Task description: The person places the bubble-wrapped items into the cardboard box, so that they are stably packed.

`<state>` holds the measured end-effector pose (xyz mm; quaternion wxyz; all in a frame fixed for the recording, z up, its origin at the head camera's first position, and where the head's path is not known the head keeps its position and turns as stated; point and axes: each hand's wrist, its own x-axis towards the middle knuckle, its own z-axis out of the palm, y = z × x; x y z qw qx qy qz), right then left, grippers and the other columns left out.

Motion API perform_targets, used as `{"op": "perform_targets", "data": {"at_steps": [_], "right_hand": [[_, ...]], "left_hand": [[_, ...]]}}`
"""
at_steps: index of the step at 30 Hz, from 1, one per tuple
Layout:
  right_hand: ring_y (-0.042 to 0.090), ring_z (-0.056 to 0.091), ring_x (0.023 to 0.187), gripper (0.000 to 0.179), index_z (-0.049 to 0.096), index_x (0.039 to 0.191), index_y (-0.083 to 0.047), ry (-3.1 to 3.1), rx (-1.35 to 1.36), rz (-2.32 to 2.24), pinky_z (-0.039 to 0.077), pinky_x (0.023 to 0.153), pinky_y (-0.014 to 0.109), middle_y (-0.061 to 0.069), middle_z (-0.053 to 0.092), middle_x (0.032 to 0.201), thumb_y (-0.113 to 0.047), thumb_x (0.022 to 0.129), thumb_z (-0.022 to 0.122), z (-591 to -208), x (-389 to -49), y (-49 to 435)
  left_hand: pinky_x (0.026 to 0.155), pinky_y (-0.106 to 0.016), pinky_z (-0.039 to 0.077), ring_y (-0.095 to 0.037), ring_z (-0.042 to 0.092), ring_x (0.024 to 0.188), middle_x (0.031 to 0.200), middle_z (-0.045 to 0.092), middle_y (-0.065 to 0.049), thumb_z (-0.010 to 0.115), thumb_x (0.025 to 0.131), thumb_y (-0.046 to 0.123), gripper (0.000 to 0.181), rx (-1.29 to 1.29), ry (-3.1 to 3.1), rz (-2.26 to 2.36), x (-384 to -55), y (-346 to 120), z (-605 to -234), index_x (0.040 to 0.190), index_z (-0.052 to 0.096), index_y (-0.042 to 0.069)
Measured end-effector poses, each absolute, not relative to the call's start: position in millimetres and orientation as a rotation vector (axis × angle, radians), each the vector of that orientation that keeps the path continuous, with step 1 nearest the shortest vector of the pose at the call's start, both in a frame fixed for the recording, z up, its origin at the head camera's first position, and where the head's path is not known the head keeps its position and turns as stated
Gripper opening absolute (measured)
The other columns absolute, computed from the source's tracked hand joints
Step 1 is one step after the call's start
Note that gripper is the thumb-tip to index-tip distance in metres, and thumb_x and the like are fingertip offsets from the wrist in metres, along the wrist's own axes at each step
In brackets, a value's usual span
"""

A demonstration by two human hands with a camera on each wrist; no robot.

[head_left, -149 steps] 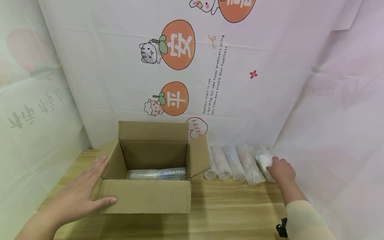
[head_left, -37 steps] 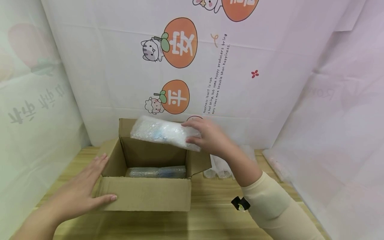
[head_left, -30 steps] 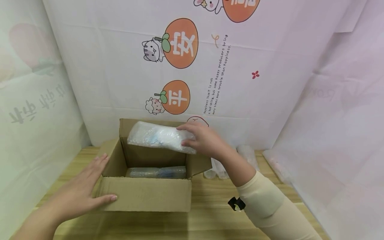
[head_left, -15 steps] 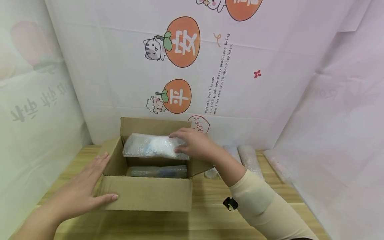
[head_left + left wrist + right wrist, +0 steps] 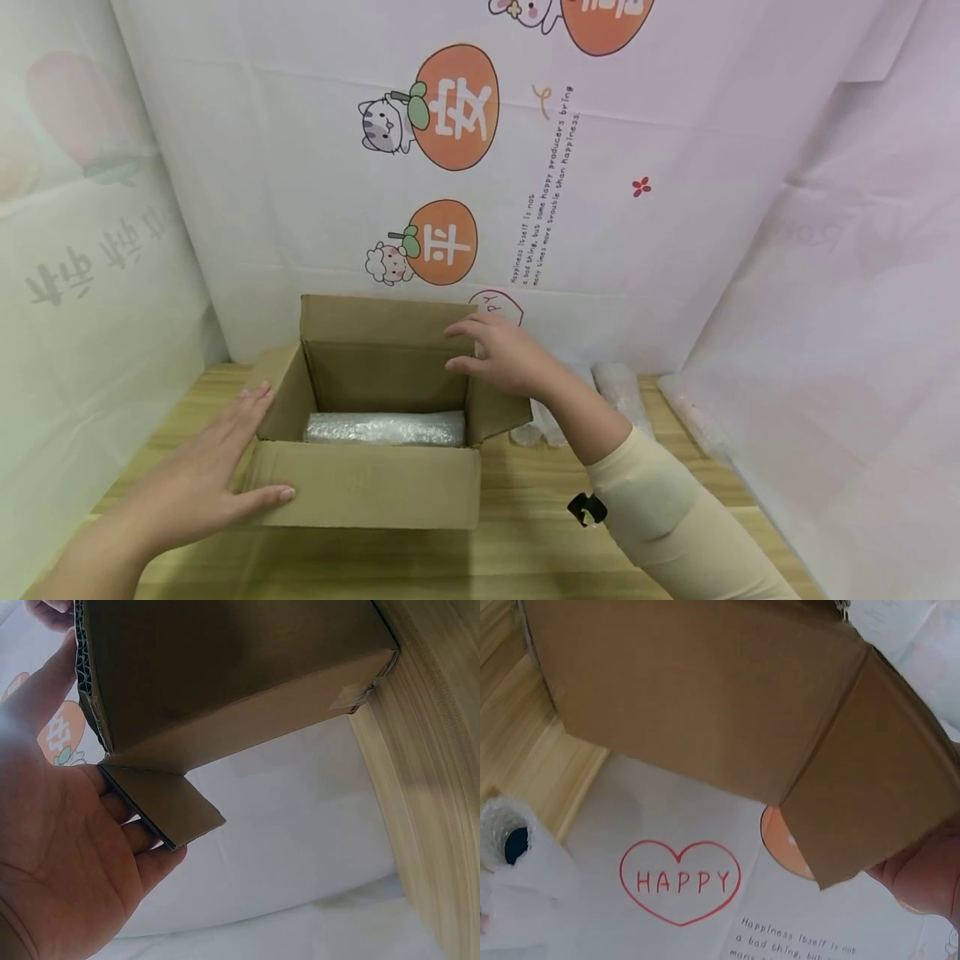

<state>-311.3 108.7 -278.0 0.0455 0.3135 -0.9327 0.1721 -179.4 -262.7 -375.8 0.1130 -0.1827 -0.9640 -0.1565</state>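
An open cardboard box (image 5: 367, 487) stands on the wooden table with its flaps folded outward. Inside it, a bubble-wrapped package (image 5: 386, 427) lies lengthwise behind the front flap. My left hand (image 5: 195, 483) rests against the box's left side, thumb stretched over the front flap. In the left wrist view, its fingers lie behind the side flap (image 5: 165, 802). My right hand (image 5: 510, 358) is over the box's right back corner, fingers apart and holding nothing. The right wrist view shows part of this hand behind the right flap (image 5: 877, 772).
Several bubble-wrapped rolls (image 5: 622, 392) lie right of the box, partly hidden by the right forearm. Another wrapped piece (image 5: 697, 412) lies along the right-hand sheet. A printed white sheet (image 5: 585, 250) hangs behind the box. A black clip (image 5: 587, 509) is by the right sleeve.
My right hand carried a bubble-wrapped package from the right end of the row to the box, lowered it and let go. It now covers the one seen inside before. My left hand stays put.
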Motion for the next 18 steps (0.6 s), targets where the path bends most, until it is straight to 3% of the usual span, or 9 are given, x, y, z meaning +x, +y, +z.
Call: {"op": "perform_targets", "data": {"at_steps": [7, 13, 18], "right_hand": [[0.023, 0.059, 0.118, 0.055, 0.053, 0.142, -0.018, -2.794, 0.894, 0.612, 0.049, 0.102, 0.044, 0.003, 0.053, 0.142, -0.040, 0.093, 0.066, -273.4, -317.6, 131.4], [0.025, 0.044, 0.137, 0.060, 0.044, 0.148, -0.030, -2.744, 0.772, 0.671, 0.040, 0.110, 0.052, 0.001, 0.045, 0.151, -0.044, 0.094, 0.064, -272.9, -319.9, 154.1], [0.026, 0.046, 0.136, 0.061, 0.041, 0.148, -0.032, -2.715, 0.666, 0.726, 0.042, 0.107, 0.053, -0.001, 0.043, 0.152, -0.051, 0.093, 0.061, -273.3, -321.3, 173.8]], "left_hand": [[0.116, -0.063, 0.020, -0.032, 0.007, 0.152, 0.167, 0.003, -0.005, 0.066, 0.082, 0.066, 0.111, -0.541, -2.821, -0.454, -179.3, -261.4, -376.2, 0.160, 0.000, 0.020], [0.123, -0.049, 0.008, -0.032, 0.007, 0.152, 0.166, 0.003, -0.006, 0.066, 0.083, 0.064, 0.111, -0.547, -2.815, -0.448, -179.2, -261.0, -377.2, 0.160, 0.000, 0.019], [0.122, -0.053, 0.009, -0.032, 0.006, 0.152, 0.166, 0.002, -0.006, 0.066, 0.083, 0.064, 0.111, -0.545, -2.818, -0.449, -179.1, -260.8, -377.8, 0.159, -0.001, 0.019]]}}
